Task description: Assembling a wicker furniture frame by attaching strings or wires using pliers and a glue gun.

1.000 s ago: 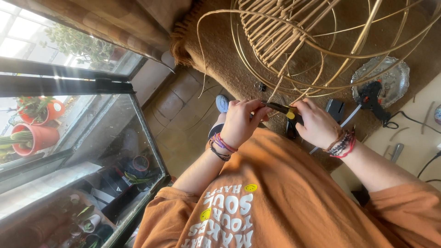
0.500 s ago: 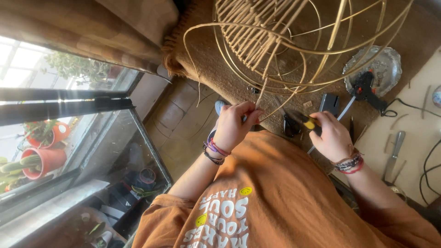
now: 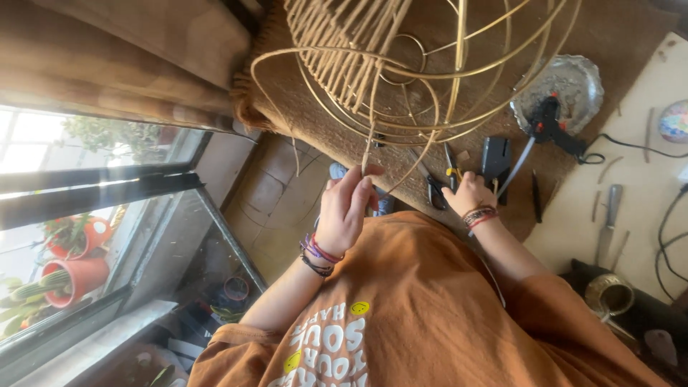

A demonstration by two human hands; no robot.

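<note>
Change since earlier frame: right hand (image 3: 467,193) is now lying lower on the mat (image 3: 616,36) with the pliers (image 3: 451,170); half a second ago it was raised nearer the frame. Left hand (image 3: 347,208) is sitting higher, at the hanging reed.
Left hand: fingers are pinching together on a loose reed (image 3: 368,147) just below the frame's lower rim. Beaded bracelets (image 3: 317,254) are circling the wrist.
Right hand: fingers are curling closed around the yellow-handled pliers, with the tips pointing away from the body. Bracelets are showing on this wrist too.
Frame (image 3: 423,64): a round wire frame, part-wrapped with tan reed on its left side, is resting on the brown mat above both hands. Several bare reed ends are trailing down from it.
Reed position: the pinched strand is hanging between frame rim and left fingertips, touching both.
Nearby on mat: a black glue gun (image 3: 548,125) is lying against a silver dish (image 3: 573,82), right of the frame. A black box (image 3: 496,158) is sitting just beside the right hand.
Side table: hand tools (image 3: 609,215) are lying on the pale surface (image 3: 645,143), well apart from the hands.
Left of view: red pots (image 3: 72,272) are standing outside a window.
</note>
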